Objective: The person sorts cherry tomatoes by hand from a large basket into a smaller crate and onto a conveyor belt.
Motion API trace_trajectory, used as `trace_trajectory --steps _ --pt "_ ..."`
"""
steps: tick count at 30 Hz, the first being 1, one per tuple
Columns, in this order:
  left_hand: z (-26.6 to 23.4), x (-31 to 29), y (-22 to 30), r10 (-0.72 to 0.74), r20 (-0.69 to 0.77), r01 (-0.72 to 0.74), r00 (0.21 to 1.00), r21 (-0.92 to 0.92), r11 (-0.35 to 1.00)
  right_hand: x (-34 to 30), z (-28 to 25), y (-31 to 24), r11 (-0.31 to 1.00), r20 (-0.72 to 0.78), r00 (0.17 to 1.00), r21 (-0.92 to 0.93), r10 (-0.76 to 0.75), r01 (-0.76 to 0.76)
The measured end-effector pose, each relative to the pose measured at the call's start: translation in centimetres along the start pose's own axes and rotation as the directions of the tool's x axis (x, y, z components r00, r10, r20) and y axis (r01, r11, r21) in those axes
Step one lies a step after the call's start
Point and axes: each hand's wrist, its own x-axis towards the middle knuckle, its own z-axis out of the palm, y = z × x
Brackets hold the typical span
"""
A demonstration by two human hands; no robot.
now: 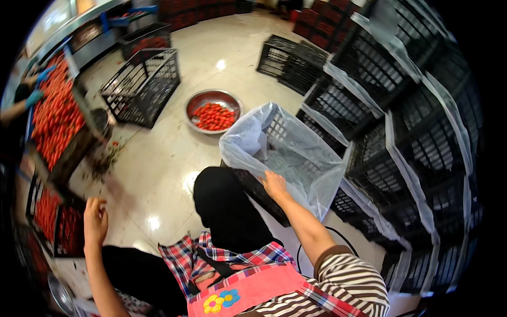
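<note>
My right hand is closed over the near rim of a black plastic crate lined with a clear plastic bag. The liner hangs over the crate's edges, and no produce shows inside it. Off to the left, my left hand is raised beside my knee, its fingers loosely bent and apart with nothing in them. It is nearest to a black crate of small red produce, without visibly touching it. Beyond my knees, a steel bowl on the floor holds small red fruits that look like cherry tomatoes.
Stacked lined black crates rise along the right side. A black crate stands on the floor at the far left, and another black crate stands at the back. A sorting table heaped with red produce has a co-worker's gloved hands at it.
</note>
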Motion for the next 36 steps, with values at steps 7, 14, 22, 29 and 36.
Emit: trace_trajectory --steps 7,14,22,29,36 --pt "-0.3 -1.1 0.5 -0.007 -0.194 -0.030 0.981 -0.189 0.981 -7.4 -0.2 -6.3 0.926 0.313 0.873 0.190 -0.373 0.327" --pt "-1.1 -3.7 -0.9 -0.102 -0.309 0.050 0.946 -0.170 0.984 -2.5 4.6 -16.0 0.671 0.231 0.713 0.608 -0.662 0.425" --pt "0.0 -3.9 -0.2 -0.150 -0.190 0.115 0.970 -0.184 0.976 2.4 5.3 -29.8 0.272 0.180 0.214 0.415 -0.960 0.868" --pt "5.8 1.2 0.1 -0.448 0.468 0.235 0.762 0.445 0.864 9.9 2.2 -25.0 0.479 -0.072 0.859 0.805 -0.506 0.350" --pt "18.6 3.3 -2.6 -0.325 0.227 0.233 0.918 0.355 0.906 15.9 8.7 -11.5 0.299 0.322 0.926 0.880 0.196 -0.369"
